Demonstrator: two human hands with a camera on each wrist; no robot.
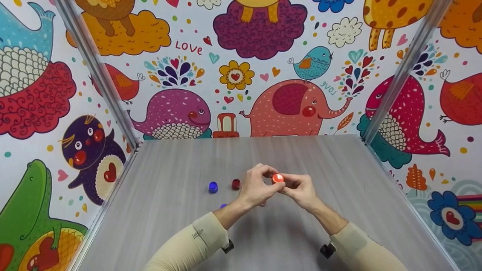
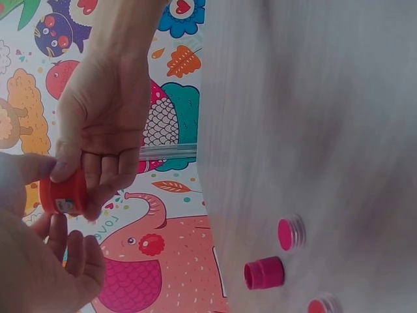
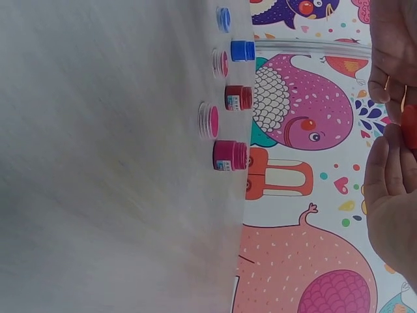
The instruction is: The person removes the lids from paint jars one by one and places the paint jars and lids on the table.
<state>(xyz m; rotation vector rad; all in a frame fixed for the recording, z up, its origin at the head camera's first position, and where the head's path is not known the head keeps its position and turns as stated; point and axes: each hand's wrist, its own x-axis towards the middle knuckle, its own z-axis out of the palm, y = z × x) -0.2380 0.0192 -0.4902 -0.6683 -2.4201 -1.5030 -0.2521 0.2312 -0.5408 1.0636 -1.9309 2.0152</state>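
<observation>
A small orange-red paint jar [image 1: 278,178] is raised above the table between both hands, its round end toward the head camera. My left hand [image 1: 259,185] pinches it from the left with thumb and fingers. On the other side, the thumb and fingers of my right hand [image 1: 301,189] grip it too. A printed label shows on the jar's side [image 2: 65,205] in the left wrist view. Whether its lid is on I cannot tell. Only part of the jar [image 3: 410,126] appears at the right wrist view's edge.
Left of the hands on the table [image 1: 169,226] stand a blue jar [image 1: 213,187] and a dark red jar [image 1: 235,184]. A magenta jar [image 3: 230,156] is hidden behind the left hand in the head view. A blue lid [image 3: 223,19] and pinkish lids [image 3: 209,121] lie nearby. Patterned walls enclose the table.
</observation>
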